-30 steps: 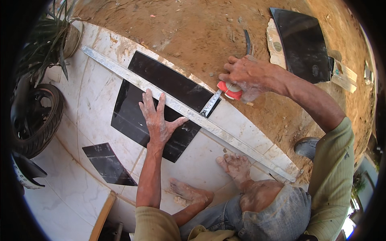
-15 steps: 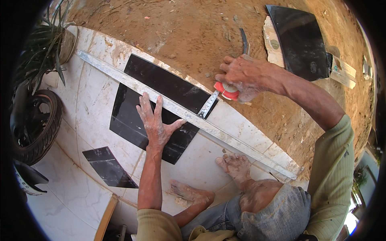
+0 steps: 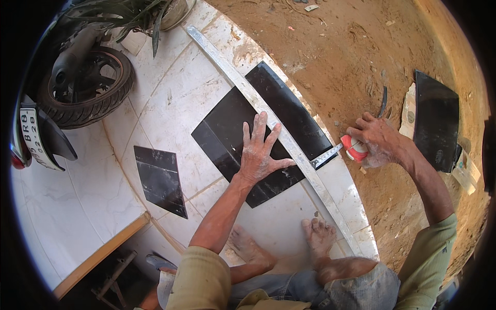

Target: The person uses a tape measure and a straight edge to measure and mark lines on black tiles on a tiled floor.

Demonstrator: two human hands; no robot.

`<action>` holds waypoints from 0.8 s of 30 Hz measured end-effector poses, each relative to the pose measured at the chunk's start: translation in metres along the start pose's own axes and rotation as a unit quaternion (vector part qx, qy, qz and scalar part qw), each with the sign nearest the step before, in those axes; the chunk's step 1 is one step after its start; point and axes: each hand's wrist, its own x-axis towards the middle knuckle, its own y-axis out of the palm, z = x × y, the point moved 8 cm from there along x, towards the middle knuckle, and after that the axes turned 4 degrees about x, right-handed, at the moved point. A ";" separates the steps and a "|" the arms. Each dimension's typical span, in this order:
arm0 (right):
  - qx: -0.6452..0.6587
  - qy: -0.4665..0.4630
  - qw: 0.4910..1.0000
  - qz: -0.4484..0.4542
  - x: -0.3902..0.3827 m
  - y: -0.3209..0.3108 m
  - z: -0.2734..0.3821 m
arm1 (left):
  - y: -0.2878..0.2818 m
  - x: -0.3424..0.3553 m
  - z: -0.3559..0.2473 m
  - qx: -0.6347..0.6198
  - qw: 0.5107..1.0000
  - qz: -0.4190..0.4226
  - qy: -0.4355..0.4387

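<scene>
Head view: tiled floor (image 3: 175,77) carries a black tile (image 3: 222,121), crossed by a metal bar (image 3: 241,81). Left hand (image 3: 257,157), fingers spread, gripping nothing, apparently steadies the bar. Right hand (image 3: 383,142) curls its fingers round a red tape measure (image 3: 355,149), blade (image 3: 327,156) reaching the bar, presumably taut.

The spread left hand (image 3: 258,159) touched a metal bar (image 3: 235,77) crossing a black tile (image 3: 222,124). At three o'clock, the right hand (image 3: 381,140) gripped a red tape (image 3: 355,149), whose strip (image 3: 326,155) reached the bar. A smaller tile (image 3: 161,180) lay toward nine o'clock, a wheel (image 3: 106,98) at ten.
</scene>
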 end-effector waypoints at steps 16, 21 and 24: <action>0.070 0.043 0.992 -0.092 0.075 -0.094 -0.053 | 0.000 -0.003 0.003 -0.007 1.000 0.002 -0.009; 0.066 0.057 0.989 -0.121 0.139 -0.118 -0.065 | 0.001 -0.002 0.002 0.005 1.000 -0.004 -0.009; 0.102 0.089 0.989 -0.062 0.171 -0.116 -0.066 | 0.001 -0.002 0.003 -0.005 1.000 -0.002 -0.007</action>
